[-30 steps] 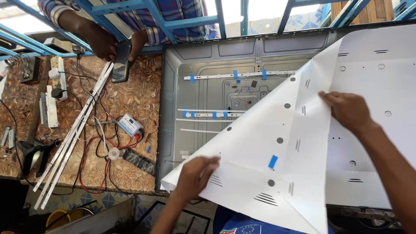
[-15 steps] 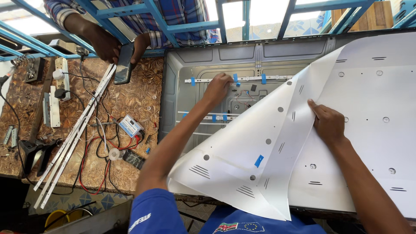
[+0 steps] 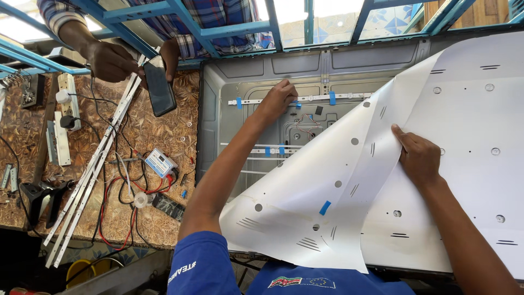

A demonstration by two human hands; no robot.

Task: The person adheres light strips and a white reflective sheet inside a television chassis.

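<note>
Left hand: the left hand (image 3: 278, 98) reaches to 12 o'clock, fingers curled down on the upper light strip (image 3: 305, 99); whether it grips the strip or only presses it cannot be told.
Right hand: the right hand (image 3: 419, 155) lies at 3 o'clock, flat and spread on the white reflector sheet (image 3: 436, 136), holding the folded part back.
Reflector sheet: white, dotted with round holes, peeled from the left and curled over toward 4 o'clock; a small blue tape piece (image 3: 325, 207) sits on its underside near 6 o'clock.
Panel: the grey metal back panel (image 3: 256, 68) lies bare at the centre, from 10 to 12 o'clock of the sheet.
Lower strip: a second light strip (image 3: 262, 150) with blue tape crosses the panel, partly under the sheet.
Other person: at 11 o'clock another person's hand (image 3: 112, 60) holds a dark phone (image 3: 160, 87) above the patterned worktable (image 3: 164, 131).
Table: loose spare strips (image 3: 87, 175) run diagonally at 9 o'clock; a small blue-and-white tester box (image 3: 160, 162) with red and black wires lies beside them.
</note>
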